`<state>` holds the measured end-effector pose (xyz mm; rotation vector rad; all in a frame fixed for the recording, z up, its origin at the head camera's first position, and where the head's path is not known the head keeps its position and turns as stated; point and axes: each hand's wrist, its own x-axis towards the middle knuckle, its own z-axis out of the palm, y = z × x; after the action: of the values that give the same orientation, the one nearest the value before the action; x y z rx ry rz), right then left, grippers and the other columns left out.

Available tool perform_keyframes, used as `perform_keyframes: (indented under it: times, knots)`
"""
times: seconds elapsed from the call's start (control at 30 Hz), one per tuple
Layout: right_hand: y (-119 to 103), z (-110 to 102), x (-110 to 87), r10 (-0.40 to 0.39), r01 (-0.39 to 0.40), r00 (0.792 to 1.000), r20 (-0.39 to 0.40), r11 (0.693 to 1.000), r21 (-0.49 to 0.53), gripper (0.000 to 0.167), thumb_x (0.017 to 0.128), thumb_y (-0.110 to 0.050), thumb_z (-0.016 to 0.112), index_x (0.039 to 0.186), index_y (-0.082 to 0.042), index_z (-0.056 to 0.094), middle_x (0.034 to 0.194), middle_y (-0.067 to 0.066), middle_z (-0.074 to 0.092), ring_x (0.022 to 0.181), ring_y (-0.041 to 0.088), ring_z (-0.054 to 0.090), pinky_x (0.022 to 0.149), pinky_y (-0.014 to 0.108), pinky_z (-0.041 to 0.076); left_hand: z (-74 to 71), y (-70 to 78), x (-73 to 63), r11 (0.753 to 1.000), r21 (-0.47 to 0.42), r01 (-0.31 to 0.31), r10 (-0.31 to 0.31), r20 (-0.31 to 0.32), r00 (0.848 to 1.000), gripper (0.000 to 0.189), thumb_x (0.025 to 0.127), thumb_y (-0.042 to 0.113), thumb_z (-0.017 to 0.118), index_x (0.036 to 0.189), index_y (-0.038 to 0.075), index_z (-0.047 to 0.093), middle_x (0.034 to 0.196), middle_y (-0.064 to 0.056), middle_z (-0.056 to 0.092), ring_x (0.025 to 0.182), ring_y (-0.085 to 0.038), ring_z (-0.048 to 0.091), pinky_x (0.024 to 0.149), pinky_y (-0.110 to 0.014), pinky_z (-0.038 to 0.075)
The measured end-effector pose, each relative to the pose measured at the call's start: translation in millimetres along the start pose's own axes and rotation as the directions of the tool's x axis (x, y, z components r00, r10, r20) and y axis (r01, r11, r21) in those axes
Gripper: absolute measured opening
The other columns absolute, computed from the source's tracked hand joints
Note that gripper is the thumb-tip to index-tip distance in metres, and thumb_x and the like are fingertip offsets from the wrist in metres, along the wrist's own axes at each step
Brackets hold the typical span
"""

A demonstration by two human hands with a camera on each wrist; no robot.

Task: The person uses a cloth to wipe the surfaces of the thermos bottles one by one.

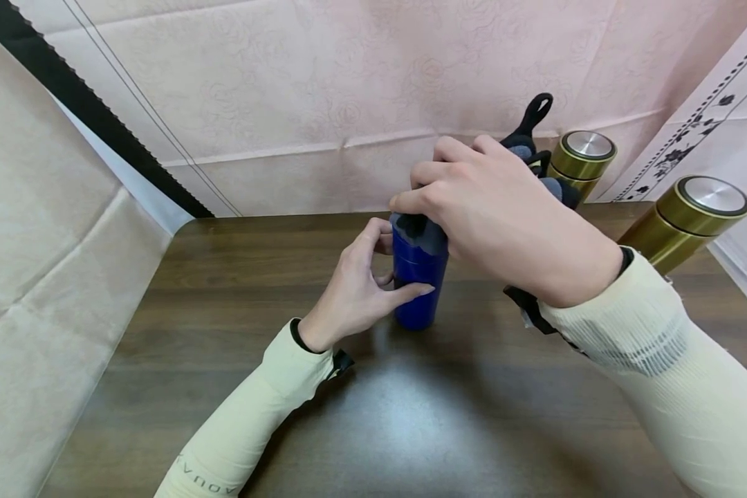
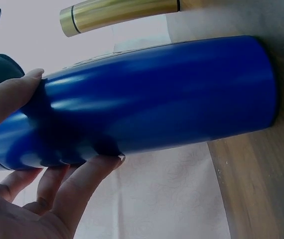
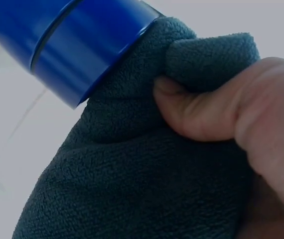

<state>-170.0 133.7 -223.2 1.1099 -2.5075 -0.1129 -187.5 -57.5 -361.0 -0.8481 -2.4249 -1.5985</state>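
A blue vacuum flask (image 1: pixel 422 266) stands upright on the brown wooden table. My left hand (image 1: pixel 353 290) grips it from the left, the thumb across its front and the fingers round the far side. In the left wrist view the smooth blue flask (image 2: pixel 167 99) fills the middle, its base at the tabletop. My right hand (image 1: pixel 492 207) is over the flask's top and pinches a cloth there. The right wrist view shows that dark grey-green, fluffy cloth (image 3: pixel 127 169) bunched under the thumb, pressed against the flask's top end.
Two gold flasks with silver lid tops stand at the right, one farther back (image 1: pixel 582 162) and one nearer (image 1: pixel 685 218). Behind my right hand is a dark item with a loop (image 1: pixel 532 117). Pale patterned sheeting (image 1: pixel 348 90) borders the table's back edge.
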Motion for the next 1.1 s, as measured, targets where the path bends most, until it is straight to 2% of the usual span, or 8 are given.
perform_keyframes:
  times: [0.17,0.33,0.57,0.83,1.0,1.1]
  knots:
    - [5,0,2.1,0.064,-0.065,0.997,0.031,0.998,0.016,0.048,0.080,0.007,0.069,0.117,-0.023,0.074,0.106,0.005,0.071,0.108,0.033,0.057,0.091,0.056,0.048,0.6,0.5,1.0,1.000,0.000,0.018,-0.018,0.007,1.000,0.067,0.076,0.021,0.092,0.126,0.018,0.049,0.113,0.002,0.065,0.107,-0.010,0.062,0.076,-0.032,0.064]
    - [9,-1,0.5,0.107,-0.108,0.993,0.053,0.994,0.023,0.051,0.079,0.007,0.068,0.121,-0.021,0.074,0.115,0.005,0.072,0.113,0.033,0.056,0.087,0.053,0.048,0.4,2.1,1.5,0.999,0.002,0.036,-0.036,0.006,0.999,0.066,0.076,0.021,0.092,0.126,0.019,0.049,0.112,0.003,0.065,0.107,-0.009,0.062,0.077,-0.031,0.063]
    - [14,-1,-5.7,0.129,-0.130,0.990,0.063,0.991,0.015,0.056,0.077,0.009,0.065,0.124,-0.021,0.073,0.111,0.007,0.071,0.108,0.034,0.055,0.083,0.052,0.047,0.1,1.9,0.7,0.999,0.009,0.040,-0.040,0.000,0.999,0.066,0.076,0.021,0.092,0.126,0.019,0.050,0.112,0.002,0.065,0.106,-0.010,0.062,0.075,-0.032,0.064]
    - [13,-2,-23.9,0.060,-0.059,0.998,0.010,0.996,-0.063,0.058,0.070,0.004,0.078,0.122,-0.020,0.074,0.103,0.008,0.070,0.101,0.034,0.055,0.077,0.052,0.045,-1.2,3.4,0.4,0.999,0.019,0.039,-0.039,-0.005,0.999,0.066,0.075,0.021,0.092,0.126,0.018,0.050,0.110,0.003,0.064,0.106,-0.010,0.062,0.074,-0.031,0.064]
    - [8,-2,-25.2,-0.027,0.024,0.999,-0.025,0.995,-0.096,0.055,0.062,-0.007,0.087,0.114,-0.022,0.075,0.093,0.005,0.066,0.093,0.032,0.052,0.069,0.046,0.040,-1.0,2.3,0.3,0.999,0.026,0.034,-0.034,-0.007,0.999,0.065,0.075,0.020,0.093,0.125,0.018,0.050,0.109,0.002,0.064,0.105,-0.010,0.061,0.074,-0.032,0.064]
    - [1,0,-21.5,-0.078,0.069,0.995,-0.062,0.990,-0.126,0.050,0.064,-0.007,0.087,0.109,-0.024,0.074,0.088,0.004,0.063,0.088,0.031,0.049,0.068,0.045,0.038,-0.6,1.6,0.3,1.000,0.019,0.016,-0.016,-0.003,1.000,0.065,0.075,0.020,0.092,0.124,0.018,0.050,0.108,0.002,0.064,0.105,-0.010,0.061,0.074,-0.033,0.064]
